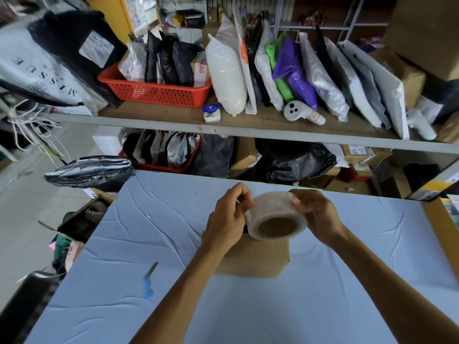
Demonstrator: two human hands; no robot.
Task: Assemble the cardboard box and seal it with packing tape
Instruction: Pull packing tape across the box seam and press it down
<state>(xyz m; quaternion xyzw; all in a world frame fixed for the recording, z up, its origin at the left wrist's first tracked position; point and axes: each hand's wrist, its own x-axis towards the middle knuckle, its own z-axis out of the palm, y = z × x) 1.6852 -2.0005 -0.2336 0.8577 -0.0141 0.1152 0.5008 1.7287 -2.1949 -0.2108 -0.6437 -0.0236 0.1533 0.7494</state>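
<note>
A roll of clear packing tape (272,214) with a brown core is held up above the middle of the blue table. My right hand (315,214) grips the roll from its right side. My left hand (228,219) has its fingers curled at the roll's left edge and picks at the tape surface there. Under both hands sits a small brown cardboard box (255,259), closed on top as far as I can see; its far part is hidden by the hands and the roll.
A blue-handled utility knife (150,279) lies on the table (347,281) at the left. Behind the table runs a shelf (173,122) with parcels, bags and a red basket (154,91). Cartons and bags stand on the floor at the left.
</note>
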